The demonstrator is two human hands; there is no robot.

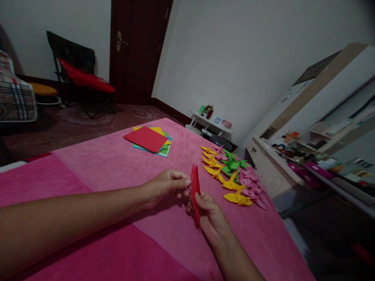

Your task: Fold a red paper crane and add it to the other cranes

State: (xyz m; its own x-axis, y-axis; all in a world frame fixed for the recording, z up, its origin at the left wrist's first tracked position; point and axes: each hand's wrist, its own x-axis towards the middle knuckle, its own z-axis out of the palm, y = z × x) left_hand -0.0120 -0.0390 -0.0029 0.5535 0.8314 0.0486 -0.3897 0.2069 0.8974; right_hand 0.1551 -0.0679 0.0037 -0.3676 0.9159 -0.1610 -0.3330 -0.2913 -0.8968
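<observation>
A narrow piece of folded red paper [195, 191] stands nearly upright between my hands, above the pink cloth [123, 171]. My right hand [206, 214] grips its lower half, thumb on the near face and fingers behind. My left hand [171, 184] pinches the paper's left edge higher up, between thumb and fingertips. To the right lie yellow paper cranes [238, 198] in a row, with green paper cranes [231, 162] and pink paper cranes [253, 185] behind them. Beyond my left hand rests a stack of coloured paper squares with a red sheet [146, 138] on top.
The cloth covers a table or bed whose right edge drops off past the cranes. A dresser [275, 160] crowded with small items stands at right. Farther back are a low white shelf [215, 123], a dark wooden door [137, 54] and a folding chair [73, 50] with a red cushion.
</observation>
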